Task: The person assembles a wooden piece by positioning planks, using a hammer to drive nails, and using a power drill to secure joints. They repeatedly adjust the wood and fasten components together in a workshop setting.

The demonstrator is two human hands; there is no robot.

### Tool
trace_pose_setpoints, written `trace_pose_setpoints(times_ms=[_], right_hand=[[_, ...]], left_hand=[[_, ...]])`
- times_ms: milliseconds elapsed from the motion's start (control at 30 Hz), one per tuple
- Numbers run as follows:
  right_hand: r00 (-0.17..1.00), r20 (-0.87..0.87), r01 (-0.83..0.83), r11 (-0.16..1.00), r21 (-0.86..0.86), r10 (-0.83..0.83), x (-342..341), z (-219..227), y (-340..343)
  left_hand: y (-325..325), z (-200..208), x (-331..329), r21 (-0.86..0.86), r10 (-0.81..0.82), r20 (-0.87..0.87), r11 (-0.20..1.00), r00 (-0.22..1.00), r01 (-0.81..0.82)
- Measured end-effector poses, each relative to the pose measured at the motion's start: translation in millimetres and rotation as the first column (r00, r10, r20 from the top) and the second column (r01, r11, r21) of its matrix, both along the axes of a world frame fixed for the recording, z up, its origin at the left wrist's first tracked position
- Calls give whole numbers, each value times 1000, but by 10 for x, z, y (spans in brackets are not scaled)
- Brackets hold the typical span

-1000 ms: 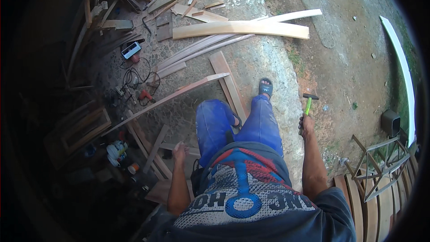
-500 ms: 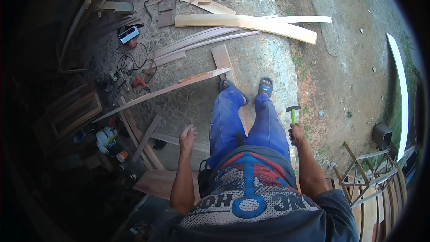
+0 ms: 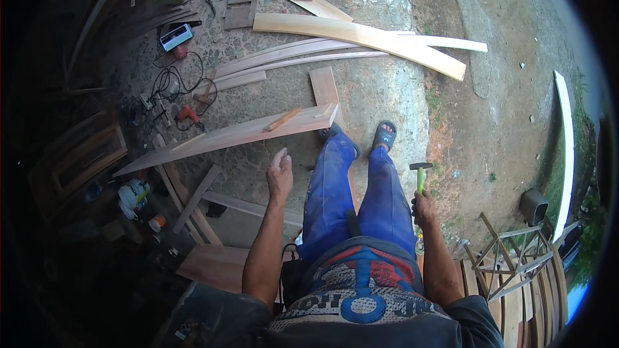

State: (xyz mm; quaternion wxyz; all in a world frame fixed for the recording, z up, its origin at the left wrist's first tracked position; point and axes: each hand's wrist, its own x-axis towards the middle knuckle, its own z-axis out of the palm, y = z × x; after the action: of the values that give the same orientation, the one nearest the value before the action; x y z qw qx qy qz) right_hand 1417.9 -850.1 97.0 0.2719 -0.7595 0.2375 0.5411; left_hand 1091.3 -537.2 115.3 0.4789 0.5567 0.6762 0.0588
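My right hand [image 3: 423, 208] is closed around the green handle of a hammer [image 3: 421, 179], its dark head pointing away from me at the right of my legs. My left hand [image 3: 280, 175] is raised in front of my left thigh, empty, with its fingers loosely stretched out. Just beyond it lies a long tapered wooden board [image 3: 225, 135], with a visible gap in this view. A short wood strip [image 3: 282, 120] rests on the board, and a paler piece [image 3: 322, 111] is at its right end. Under that end stretches another plank [image 3: 324, 87] by my left foot.
Several long planks [image 3: 361, 37] lie crossed farther out. At the left are a red-orange drill [image 3: 187, 115], a blue-topped power tool [image 3: 176, 37] with black cords, white buckets [image 3: 133, 196] and wooden frames [image 3: 90, 161]. A metal frame [image 3: 512, 254] sits on stacked timber at the right.
My left hand has moved forward, closer to the tapered board. That board now shows more of its broad face. The hammer stays in my right hand, and the whole view has shifted slightly.
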Motion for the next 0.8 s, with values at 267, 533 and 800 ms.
trace_pose_setpoints(times_ms=[267, 533, 800], right_hand=[[857, 178, -505, 857, 101, 484, -323, -216, 290], [520, 304, -823, 564, -74, 798, -158, -114, 891], [402, 309, -907, 422, 3, 862, 470, -914, 1429]], left_hand=[[560, -186, 495, 194, -542, -491, 695, 682, 692], [1040, -794, 921, -178, -804, -283, 580, 523, 795], [935, -950, 763, 35, -737, -304, 624, 603, 781]])
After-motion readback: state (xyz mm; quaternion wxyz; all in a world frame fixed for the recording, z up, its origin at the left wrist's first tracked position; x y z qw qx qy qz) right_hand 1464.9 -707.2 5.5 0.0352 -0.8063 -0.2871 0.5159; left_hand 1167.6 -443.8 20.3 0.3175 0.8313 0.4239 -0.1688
